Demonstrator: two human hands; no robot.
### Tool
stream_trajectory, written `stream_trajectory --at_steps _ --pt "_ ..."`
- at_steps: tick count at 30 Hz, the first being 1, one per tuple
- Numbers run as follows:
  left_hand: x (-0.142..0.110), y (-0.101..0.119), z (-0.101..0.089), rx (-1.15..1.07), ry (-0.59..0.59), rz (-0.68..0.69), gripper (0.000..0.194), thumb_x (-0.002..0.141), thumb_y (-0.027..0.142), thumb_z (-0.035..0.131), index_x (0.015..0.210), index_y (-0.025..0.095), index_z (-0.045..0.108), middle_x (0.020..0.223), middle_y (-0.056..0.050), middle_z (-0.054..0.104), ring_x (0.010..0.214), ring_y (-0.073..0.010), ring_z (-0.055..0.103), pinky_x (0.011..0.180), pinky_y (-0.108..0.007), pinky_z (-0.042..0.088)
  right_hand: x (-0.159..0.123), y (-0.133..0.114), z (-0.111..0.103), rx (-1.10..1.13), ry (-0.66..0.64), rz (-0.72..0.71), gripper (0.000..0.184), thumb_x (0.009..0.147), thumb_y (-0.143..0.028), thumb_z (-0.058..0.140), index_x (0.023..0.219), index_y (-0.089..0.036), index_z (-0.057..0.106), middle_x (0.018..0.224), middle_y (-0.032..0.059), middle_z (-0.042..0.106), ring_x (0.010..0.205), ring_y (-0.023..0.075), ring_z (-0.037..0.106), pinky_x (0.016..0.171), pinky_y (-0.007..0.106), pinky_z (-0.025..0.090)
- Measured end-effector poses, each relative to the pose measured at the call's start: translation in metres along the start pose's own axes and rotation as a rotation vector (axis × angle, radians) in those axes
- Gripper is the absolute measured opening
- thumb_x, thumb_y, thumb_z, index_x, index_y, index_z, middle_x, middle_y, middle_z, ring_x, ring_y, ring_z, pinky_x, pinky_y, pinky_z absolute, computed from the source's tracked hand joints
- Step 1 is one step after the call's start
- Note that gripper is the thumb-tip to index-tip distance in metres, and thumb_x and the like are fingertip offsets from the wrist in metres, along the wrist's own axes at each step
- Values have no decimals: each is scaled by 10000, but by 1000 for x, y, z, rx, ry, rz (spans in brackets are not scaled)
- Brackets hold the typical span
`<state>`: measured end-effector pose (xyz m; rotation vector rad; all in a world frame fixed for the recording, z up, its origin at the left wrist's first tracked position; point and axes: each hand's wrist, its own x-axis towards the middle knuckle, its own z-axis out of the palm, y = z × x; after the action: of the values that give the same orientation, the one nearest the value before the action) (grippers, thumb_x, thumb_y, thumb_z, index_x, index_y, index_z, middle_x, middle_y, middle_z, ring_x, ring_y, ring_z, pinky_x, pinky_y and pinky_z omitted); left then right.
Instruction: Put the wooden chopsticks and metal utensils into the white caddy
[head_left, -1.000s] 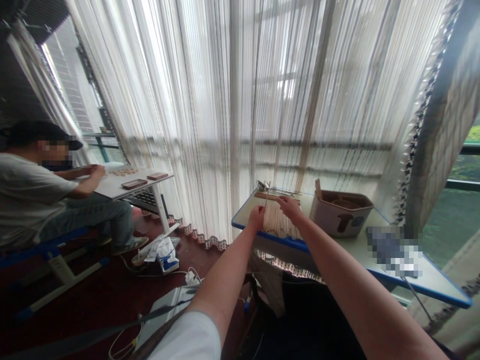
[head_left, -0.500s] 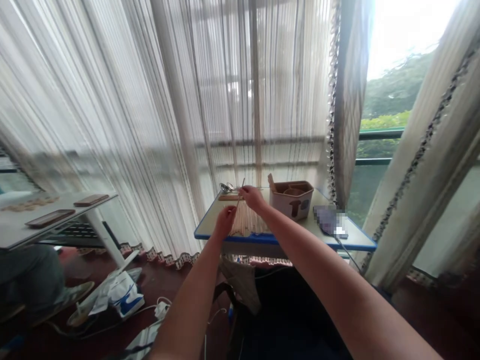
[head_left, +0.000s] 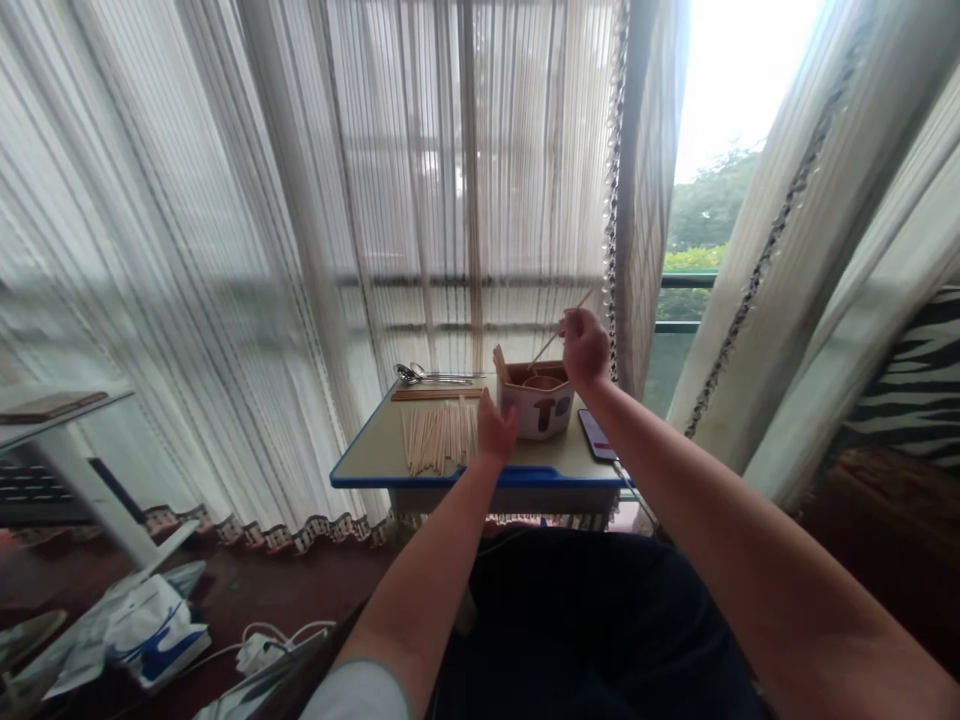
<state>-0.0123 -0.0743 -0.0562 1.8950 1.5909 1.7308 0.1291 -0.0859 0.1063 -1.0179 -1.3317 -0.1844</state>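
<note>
My right hand (head_left: 586,345) is raised over the right side of a utensil holder (head_left: 534,412), fingers closed on a thin chopstick (head_left: 551,345). The chopstick slants, its lower end reaching down to the holder's opening. Against the holder's left front corner is my left hand (head_left: 496,430), fingers stretched upward and thumb apart; whether it touches the wall I cannot tell. Left of it, many pale wooden chopsticks (head_left: 435,438) lie side by side on the small table (head_left: 367,458). Darker brown chopsticks (head_left: 439,395) lie crosswise behind them.
Metal long-handled utensils (head_left: 411,374) lie at the table's back left. A phone (head_left: 598,436) with a cable lies right of the holder. Sheer curtains (head_left: 405,200) hang close behind. Another table (head_left: 60,410) stands at left; cables and a white-and-blue package (head_left: 157,635) are on the floor.
My right hand has carried a chopstick from above the pale chopsticks rightward to over the holder. My left hand has let go and moved to the holder's side. The view has shifted right.
</note>
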Motion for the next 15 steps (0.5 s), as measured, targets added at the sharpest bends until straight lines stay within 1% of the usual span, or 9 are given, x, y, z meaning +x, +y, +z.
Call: stream_trajectory --at_steps 2,5,8,11,13,15 --pt "-4 -4 8 27 -7 36 689 795 326 533 1344 -2 275 1357 -248 383 1297 -280 349 1061 -396 321 -2 9 6 -44 -68 -30 346 899 -409 355 912 -165 599 782 56 646 707 147 575 680 264 406" --pt "-9 -8 12 69 -51 65 652 817 335 504 1356 43 283 1336 -215 425 1273 -262 389 1052 -382 339 -6 18 21 -90 -236 -47 326 891 -369 378 905 -154 623 784 67 657 719 156 575 669 259 392" --pt "-11 -9 12 99 -71 77 630 820 315 494 1364 77 284 1338 -187 434 1258 -248 408 1045 -366 352 -11 22 37 -178 -404 -49 299 866 -348 426 864 -158 656 783 62 670 719 159 573 661 258 380" --pt "-11 -9 11 120 -81 69 613 819 292 481 1357 62 296 1325 -187 445 1242 -240 427 1038 -331 363 -17 25 51 -262 -562 -49 258 826 -336 485 805 -171 683 768 55 678 702 153 569 648 251 373" --pt "-11 -8 10 128 -83 68 608 814 270 480 1349 44 303 1311 -196 453 1225 -244 442 1027 -321 375 -21 28 57 -294 -640 -52 235 801 -326 512 786 -177 694 752 51 681 685 148 569 630 244 369" --pt "-12 -8 9 132 -84 74 611 803 250 491 1345 35 307 1307 -204 453 1217 -256 447 1020 -332 382 -25 31 61 -304 -682 -49 236 793 -321 515 784 -176 701 735 50 682 668 147 572 612 241 367"
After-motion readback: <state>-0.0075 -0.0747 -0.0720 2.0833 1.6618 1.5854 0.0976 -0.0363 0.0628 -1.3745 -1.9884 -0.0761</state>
